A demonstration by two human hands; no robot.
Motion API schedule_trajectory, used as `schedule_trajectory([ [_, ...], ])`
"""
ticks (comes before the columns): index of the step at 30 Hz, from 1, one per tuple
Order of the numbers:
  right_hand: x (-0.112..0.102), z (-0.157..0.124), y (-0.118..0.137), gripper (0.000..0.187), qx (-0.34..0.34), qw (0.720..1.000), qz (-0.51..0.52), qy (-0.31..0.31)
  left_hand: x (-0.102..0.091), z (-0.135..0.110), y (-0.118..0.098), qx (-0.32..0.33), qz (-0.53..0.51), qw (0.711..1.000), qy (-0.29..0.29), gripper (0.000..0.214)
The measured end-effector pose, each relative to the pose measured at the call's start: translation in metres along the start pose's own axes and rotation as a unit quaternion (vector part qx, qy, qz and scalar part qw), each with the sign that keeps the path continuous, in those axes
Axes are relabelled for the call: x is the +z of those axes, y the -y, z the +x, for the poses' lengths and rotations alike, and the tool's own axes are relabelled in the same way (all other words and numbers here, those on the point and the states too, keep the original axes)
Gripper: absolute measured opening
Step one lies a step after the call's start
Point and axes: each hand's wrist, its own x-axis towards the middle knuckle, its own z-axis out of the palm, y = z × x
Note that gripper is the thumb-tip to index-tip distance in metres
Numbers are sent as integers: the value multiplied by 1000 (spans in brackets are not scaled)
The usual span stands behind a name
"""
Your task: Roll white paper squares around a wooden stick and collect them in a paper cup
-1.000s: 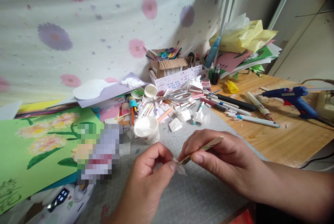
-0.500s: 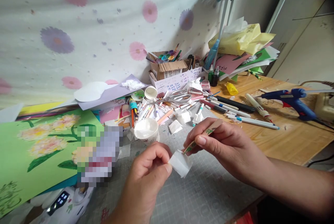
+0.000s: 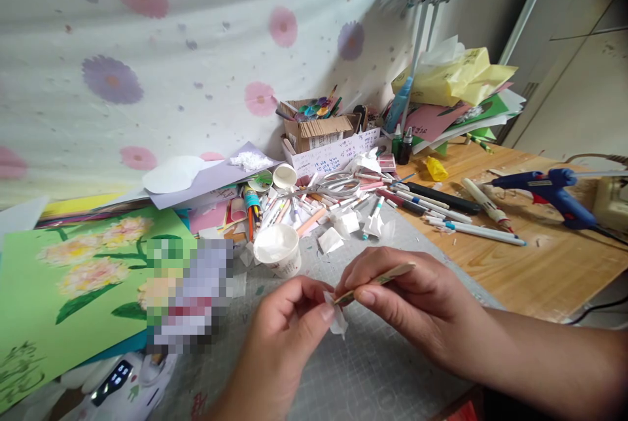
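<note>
My left hand (image 3: 290, 324) pinches a small piece of thin white paper (image 3: 338, 325) between thumb and fingers, low over the grey cutting mat (image 3: 375, 378). A flat wooden craft stick (image 3: 391, 273) with green print is gripped in my right hand (image 3: 422, 306). Its left tip touches the paper right at my left fingertips. Just behind my left hand stands a paper cup (image 3: 290, 265) with a white substance inside. Small white paper pieces (image 3: 331, 240) lie on the mat beyond my hands.
Scissors (image 3: 338, 184) lie among scattered pens and markers at the back. A blue glue gun (image 3: 542, 185) rests on the wooden table at right. Green paper painted with flowers (image 3: 29, 290) is at left. Behind stands a cardboard box (image 3: 318, 133) of art supplies.
My right hand has moved down and left, and the stick has tipped flatter. The white paper now appears narrower and folded against the stick's tip. My left hand has shifted slightly right.
</note>
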Motion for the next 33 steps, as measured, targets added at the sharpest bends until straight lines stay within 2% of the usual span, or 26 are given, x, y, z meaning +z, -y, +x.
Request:
schedule_trajectory([
  [3,-3,1,0,8,3,1000,-13,2,-1,2,-2,24,27,999,-23,8],
  [7,-9,2,-5,8,19,999,14,-37,-8,5,-9,106,134,982,-85,12],
  [12,-17,7,-15,9,58,979,162,-107,-31,13,-18,224,277,919,-170,12],
  [15,-20,10,-17,9,72,971,194,-123,-47,21,-21,247,331,879,-238,12],
  [18,-22,10,-18,9,72,971,189,-124,-60,32,-20,230,374,852,-285,12],
  [23,-21,8,-17,11,76,977,169,-108,-73,47,-13,210,384,846,-304,12],
  [28,-19,9,-16,12,77,979,161,-102,-76,51,-10,205,389,846,-300,12],
  [33,-17,10,-16,12,80,975,182,-104,-64,38,-16,272,389,823,-314,10],
])
